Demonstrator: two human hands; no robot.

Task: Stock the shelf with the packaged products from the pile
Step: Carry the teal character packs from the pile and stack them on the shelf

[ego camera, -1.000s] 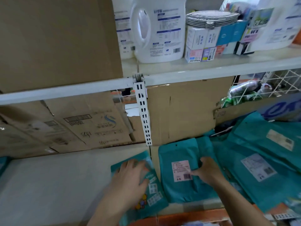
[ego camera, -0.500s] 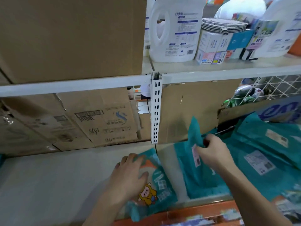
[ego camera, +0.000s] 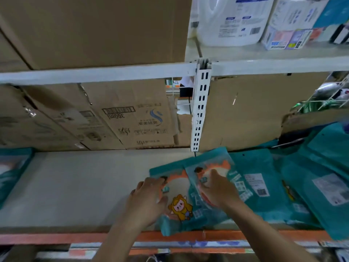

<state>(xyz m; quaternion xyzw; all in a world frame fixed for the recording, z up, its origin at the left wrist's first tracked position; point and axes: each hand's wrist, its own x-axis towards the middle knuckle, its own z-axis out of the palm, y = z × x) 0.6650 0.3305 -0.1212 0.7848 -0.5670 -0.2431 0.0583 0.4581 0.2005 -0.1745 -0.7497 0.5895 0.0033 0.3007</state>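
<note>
A teal packet with a cartoon character [ego camera: 179, 207] lies face up at the front of the grey shelf board [ego camera: 75, 186]. My left hand [ego camera: 149, 197] rests flat on its left part, fingers spread. A second teal packet of the same kind [ego camera: 217, 163] lies face up, overlapping the first packet's right side. My right hand [ego camera: 217, 188] presses down on this second packet. To the right, more teal packets lie label side up in a loose pile [ego camera: 321, 176].
Cardboard boxes [ego camera: 132, 121] stand at the back of the shelf, and a white slotted upright [ego camera: 200, 110] splits it. Another teal packet [ego camera: 11, 167] lies at the far left. The upper shelf [ego camera: 264, 65] carries a detergent jug [ego camera: 230, 19] and small boxes.
My right hand lifted a label-side-up packet from the pile, turned it over and laid it face up against the first packet. My left hand stayed on the first packet.
</note>
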